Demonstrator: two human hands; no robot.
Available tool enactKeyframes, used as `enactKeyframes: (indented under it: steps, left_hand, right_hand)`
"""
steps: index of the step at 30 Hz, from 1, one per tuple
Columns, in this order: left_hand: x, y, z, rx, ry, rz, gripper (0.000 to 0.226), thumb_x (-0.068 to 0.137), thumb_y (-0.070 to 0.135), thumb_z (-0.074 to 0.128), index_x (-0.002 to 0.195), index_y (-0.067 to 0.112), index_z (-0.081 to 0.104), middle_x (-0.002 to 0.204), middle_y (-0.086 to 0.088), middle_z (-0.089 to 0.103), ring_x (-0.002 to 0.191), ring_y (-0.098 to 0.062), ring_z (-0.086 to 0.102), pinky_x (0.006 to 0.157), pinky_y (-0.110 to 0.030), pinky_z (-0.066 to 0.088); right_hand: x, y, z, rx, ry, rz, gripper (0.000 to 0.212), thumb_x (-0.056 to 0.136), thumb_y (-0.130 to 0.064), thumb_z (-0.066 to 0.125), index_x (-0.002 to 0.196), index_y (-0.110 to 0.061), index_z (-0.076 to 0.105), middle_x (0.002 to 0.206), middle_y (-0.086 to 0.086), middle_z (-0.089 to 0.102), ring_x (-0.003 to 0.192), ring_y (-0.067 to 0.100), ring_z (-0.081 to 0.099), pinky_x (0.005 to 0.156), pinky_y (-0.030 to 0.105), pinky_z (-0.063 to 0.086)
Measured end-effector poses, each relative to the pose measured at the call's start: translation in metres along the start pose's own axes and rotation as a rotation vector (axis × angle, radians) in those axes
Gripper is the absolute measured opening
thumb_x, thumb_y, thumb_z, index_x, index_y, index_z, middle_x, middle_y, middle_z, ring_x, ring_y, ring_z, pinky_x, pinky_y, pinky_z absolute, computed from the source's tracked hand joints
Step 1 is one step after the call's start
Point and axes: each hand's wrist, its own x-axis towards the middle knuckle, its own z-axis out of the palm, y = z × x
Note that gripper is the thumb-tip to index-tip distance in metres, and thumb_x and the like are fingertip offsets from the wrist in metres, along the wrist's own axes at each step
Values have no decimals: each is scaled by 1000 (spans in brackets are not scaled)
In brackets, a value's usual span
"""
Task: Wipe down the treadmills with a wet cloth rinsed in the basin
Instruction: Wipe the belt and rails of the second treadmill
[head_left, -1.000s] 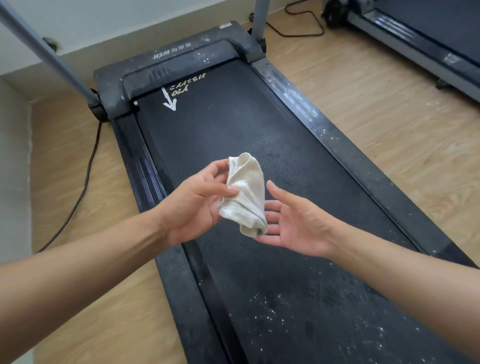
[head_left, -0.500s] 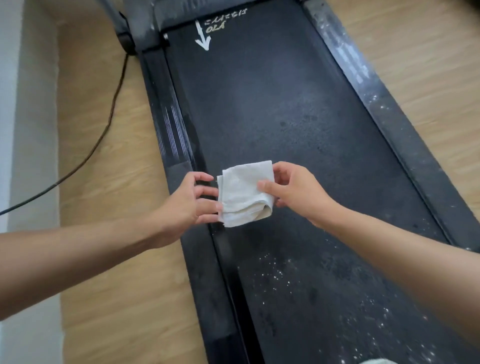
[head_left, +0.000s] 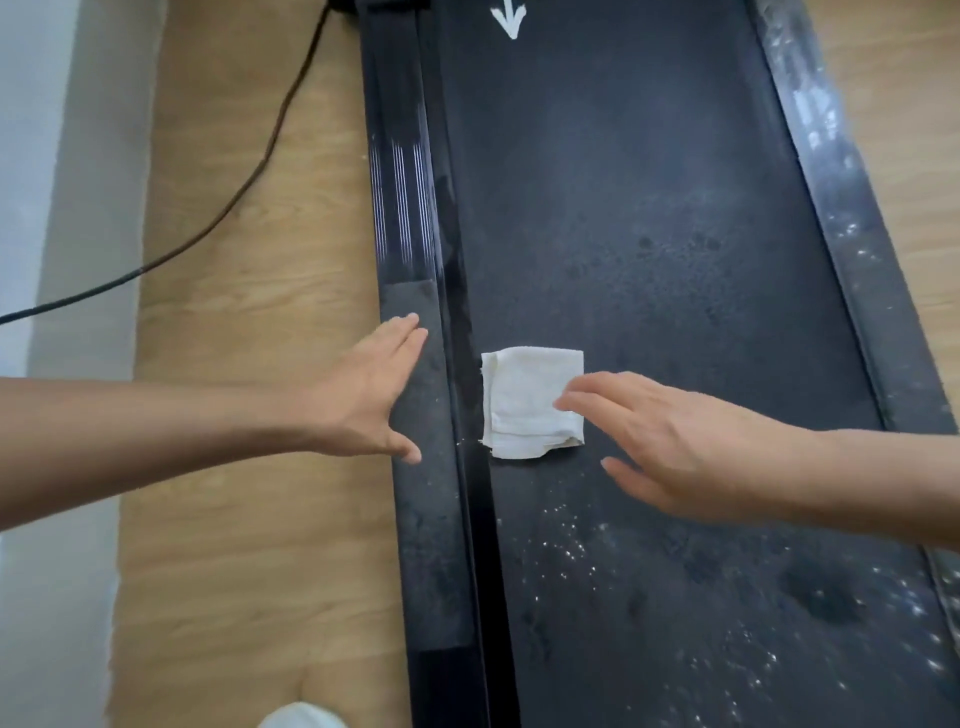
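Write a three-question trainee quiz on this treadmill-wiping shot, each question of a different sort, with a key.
1. True or false: the cloth lies folded on the belt.
2. The left hand is at: A) the cloth B) the side rail C) the belt's middle.
3. Fill in: the right hand holds its fingers ____, gripping nothing.
Key: 1 true; 2 B; 3 straight.
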Motion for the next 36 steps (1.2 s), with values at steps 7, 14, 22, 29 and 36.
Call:
enactKeyframes:
  steps: [7, 14, 22, 29, 36]
  left_hand:
    - [14, 10, 53, 185, 60, -60, 160, 64, 71, 84, 155, -6, -24, 160, -28, -37, 153, -41, -29, 131, -46, 4]
    - [18, 18, 55, 195, 31, -120, 160, 67, 65, 85, 152, -8, -29, 155, -32, -42, 151, -45, -30, 128, -50, 0]
    - [19, 18, 58, 117, 68, -109, 160, 66, 59, 89, 151, -10, -28, 154, -34, -42, 149, -47, -31, 127, -48, 0]
    - [13, 14, 53, -7, 141, -90, 140, 79, 57, 81, 160, 0, -19, 164, -20, -35, 155, -33, -27, 129, -51, -6]
    - [35, 40, 72, -383, 548, 248, 76, 91, -14, 46, 162, 6, 27, 171, -6, 22, 160, -18, 12, 131, -38, 9]
  right_hand:
    - [113, -31, 97, 155, 193, 374, 72, 111, -46, 23, 167, -3, 6, 176, 16, -6, 164, 27, -7, 132, 47, 8]
    - [80, -105, 173, 68, 353, 504, 75, 111, -52, 25, 168, -8, 7, 177, 10, -2, 164, 26, -2, 132, 48, 7]
    - [34, -134, 208, 44, 261, 434, 67, 110, -39, 29, 167, -6, 17, 177, 12, 7, 163, 29, 14, 126, 51, 21]
    - [213, -16, 78, 2, 481, 599, 64, 112, -39, 24, 169, -11, 14, 177, 7, 11, 164, 23, 7, 132, 46, 12]
    - [48, -144, 201, 46, 398, 638, 68, 112, -37, 32, 168, -9, 8, 177, 10, 0, 164, 28, 4, 130, 50, 14]
